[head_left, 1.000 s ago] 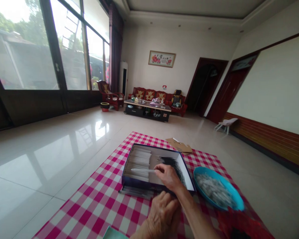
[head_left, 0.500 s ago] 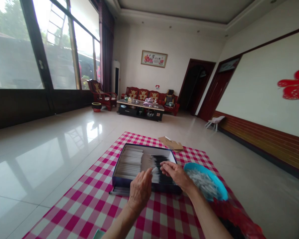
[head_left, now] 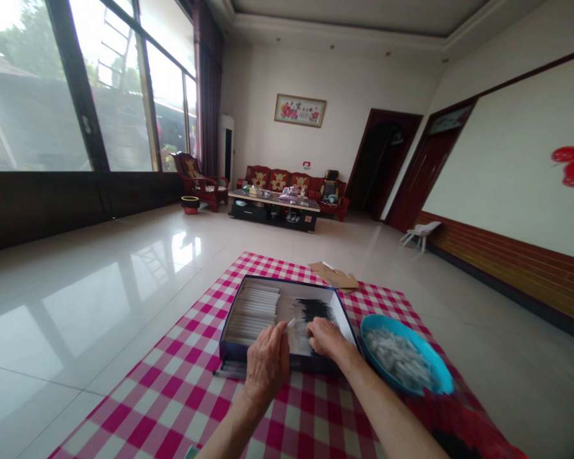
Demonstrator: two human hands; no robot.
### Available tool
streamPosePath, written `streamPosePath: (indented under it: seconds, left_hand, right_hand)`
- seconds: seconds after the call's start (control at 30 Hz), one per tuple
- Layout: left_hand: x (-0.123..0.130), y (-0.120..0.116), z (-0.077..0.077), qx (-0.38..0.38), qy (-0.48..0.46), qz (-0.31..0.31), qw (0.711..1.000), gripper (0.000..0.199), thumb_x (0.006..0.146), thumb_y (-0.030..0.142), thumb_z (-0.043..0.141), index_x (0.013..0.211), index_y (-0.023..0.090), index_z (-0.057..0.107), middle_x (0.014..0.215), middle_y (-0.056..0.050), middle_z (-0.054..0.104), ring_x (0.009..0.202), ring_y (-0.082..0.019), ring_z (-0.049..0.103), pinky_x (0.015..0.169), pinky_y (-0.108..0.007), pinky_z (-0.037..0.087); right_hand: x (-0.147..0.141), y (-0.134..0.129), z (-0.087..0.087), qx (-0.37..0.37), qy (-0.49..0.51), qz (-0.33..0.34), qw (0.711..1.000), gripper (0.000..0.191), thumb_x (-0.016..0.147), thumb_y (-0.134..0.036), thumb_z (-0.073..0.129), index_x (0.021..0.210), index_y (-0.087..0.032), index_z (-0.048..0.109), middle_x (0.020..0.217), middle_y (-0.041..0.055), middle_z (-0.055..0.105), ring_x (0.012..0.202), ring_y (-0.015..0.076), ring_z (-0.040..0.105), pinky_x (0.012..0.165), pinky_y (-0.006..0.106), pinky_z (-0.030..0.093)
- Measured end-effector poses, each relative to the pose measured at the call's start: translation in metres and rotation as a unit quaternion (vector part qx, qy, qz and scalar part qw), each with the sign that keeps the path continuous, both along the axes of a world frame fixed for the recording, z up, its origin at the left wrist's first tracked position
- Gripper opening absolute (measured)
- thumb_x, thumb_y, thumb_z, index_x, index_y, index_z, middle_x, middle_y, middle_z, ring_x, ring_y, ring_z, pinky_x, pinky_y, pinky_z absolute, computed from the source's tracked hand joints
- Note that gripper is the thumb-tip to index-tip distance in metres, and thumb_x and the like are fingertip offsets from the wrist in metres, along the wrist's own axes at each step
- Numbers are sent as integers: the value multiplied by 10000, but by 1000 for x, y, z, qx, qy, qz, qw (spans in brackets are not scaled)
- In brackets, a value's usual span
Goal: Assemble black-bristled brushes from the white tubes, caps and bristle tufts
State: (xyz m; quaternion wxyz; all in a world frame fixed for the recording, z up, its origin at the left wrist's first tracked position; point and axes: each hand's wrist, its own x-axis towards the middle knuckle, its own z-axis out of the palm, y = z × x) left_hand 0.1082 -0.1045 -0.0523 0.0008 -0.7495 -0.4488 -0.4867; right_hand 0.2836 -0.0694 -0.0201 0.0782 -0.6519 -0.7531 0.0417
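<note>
My left hand (head_left: 268,357) is closed at the near edge of a shallow dark-blue box (head_left: 229,349), with a small whitish tube (head_left: 291,322) poking out from its thumb and fingertips. White tubes (head_left: 257,303) lie in a neat row in the box's left part. On the right side of the box is a bunch of thin black-ended sticks (head_left: 313,308). My right hand (head_left: 329,338) is lowered over these sticks with its fingers bent; what its fingertips pinch, if anything, is hidden. A few thin sticks (head_left: 233,370) rest outside the box's front wall.
A turquoise bowl (head_left: 444,368) full of whitish translucent pieces (head_left: 399,357) stands right of the box. Red material (head_left: 459,421) lies at the lower right. Flattened cardboard (head_left: 337,276) rests behind the box on the checked tablecloth (head_left: 172,376). A coffee table (head_left: 272,207) is farther off.
My right hand has moved down from near the left fingertips to the black-ended sticks. My left hand stays almost in place with the small tube. The view has shifted slightly.
</note>
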Motion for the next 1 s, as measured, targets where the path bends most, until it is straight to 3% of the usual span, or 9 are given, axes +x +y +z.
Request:
streamPosePath:
  seconds: [0.27, 0.5, 0.57, 0.6, 0.7, 0.8, 0.9, 1.0]
  left_hand:
    - [0, 1, 0, 1, -9, 3, 1000, 274, 934, 245, 382, 1145, 209, 553, 829, -42, 638, 779, -158, 612, 697, -242, 462]
    - [7, -6, 4, 35, -19, -33, 999, 249, 938, 205, 322, 1033, 169, 550, 788, -54, 616, 754, -164, 598, 691, -262, 472]
    - [12, -12, 3, 35, -16, -70, 997, 257, 938, 209, 330, 1086, 171, 537, 807, -55, 628, 760, -160, 604, 691, -255, 477]
    - [14, -15, 2, 31, -13, -92, 995, 269, 940, 218, 341, 1133, 178, 524, 819, -52, 636, 764, -156, 609, 690, -247, 479]
    - [22, -25, -3, 10, 1, -148, 989, 307, 945, 253, 375, 1227, 224, 494, 790, -26, 642, 714, -138, 614, 648, -217, 478]
    - [29, -35, -10, -10, 11, -184, 983, 291, 948, 249, 373, 1200, 232, 516, 752, -16, 627, 663, -131, 601, 614, -213, 469]
    - [34, -42, -15, -10, 11, -202, 979, 274, 946, 221, 356, 1162, 200, 522, 796, -37, 629, 709, -143, 602, 648, -234, 473]
    - [36, -45, -16, -15, 20, -218, 976, 252, 942, 220, 365, 1133, 199, 527, 801, -40, 623, 725, -149, 600, 663, -245, 476]
  right_hand:
    - [4, -4, 2, 50, 22, 27, 998, 169, 646, -53, 598, 617, -201, 674, 724, 53, 696, 722, 209, 660, 685, 281, 448]
    - [12, -28, 34, 201, 145, 6, 969, 179, 870, -228, 444, 914, -197, 614, 901, 67, 669, 844, 186, 635, 778, 291, 473]
    - [13, -47, 40, 256, 253, -35, 932, 243, 898, -312, 419, 1044, -182, 562, 936, 83, 665, 839, 189, 642, 772, 305, 495]
    - [13, -58, 42, 280, 332, -60, 899, 290, 889, -352, 445, 1106, -180, 532, 935, 81, 665, 809, 188, 649, 749, 308, 509]
    - [12, -91, 38, 325, 546, -129, 761, 469, 805, -406, 591, 1214, -204, 483, 890, 38, 662, 732, 174, 645, 674, 297, 528]
    - [14, -112, 30, 351, 624, -168, 677, 470, 766, -385, 653, 1188, -227, 519, 858, 4, 650, 758, 158, 629, 666, 272, 518]
    - [17, -121, 24, 376, 651, -184, 633, 436, 754, -362, 673, 1144, -226, 535, 855, -4, 643, 772, 148, 625, 673, 263, 517]
    - [19, -123, 22, 382, 643, -189, 637, 423, 766, -361, 660, 1139, -215, 523, 863, 8, 644, 761, 155, 629, 665, 278, 524]
